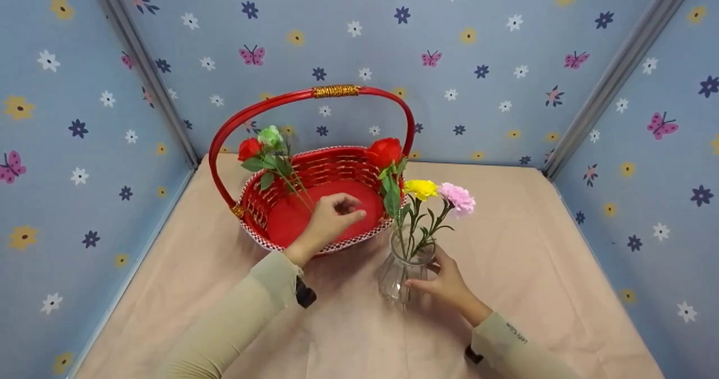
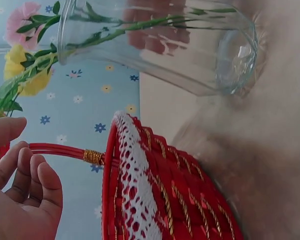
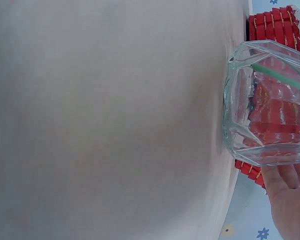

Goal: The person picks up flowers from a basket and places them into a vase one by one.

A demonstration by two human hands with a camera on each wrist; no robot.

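My right hand (image 1: 449, 283) grips the clear glass vase (image 1: 396, 283) from its right side, thumb in front and fingers behind. The vase stands upright on the table and holds a red rose (image 1: 385, 152), a yellow carnation (image 1: 420, 190) and a pink carnation (image 1: 458, 199). My left hand (image 1: 331, 219) hovers over the front of the red basket (image 1: 258, 202), left of the vase, its fingers loosely curled with nothing between them. Another red rose (image 1: 249, 149) and a pale green rose (image 1: 271, 137) lean on the basket's left side, their stems reaching inside.
The basket's tall red handle (image 1: 224, 129) arches over it, wrapped in gold at the top. A pale pink cloth (image 1: 522, 244) covers the table. Flower-patterned blue panels (image 1: 359, 42) stand at the back and both sides, with grey posts (image 1: 612, 70) at the corners.
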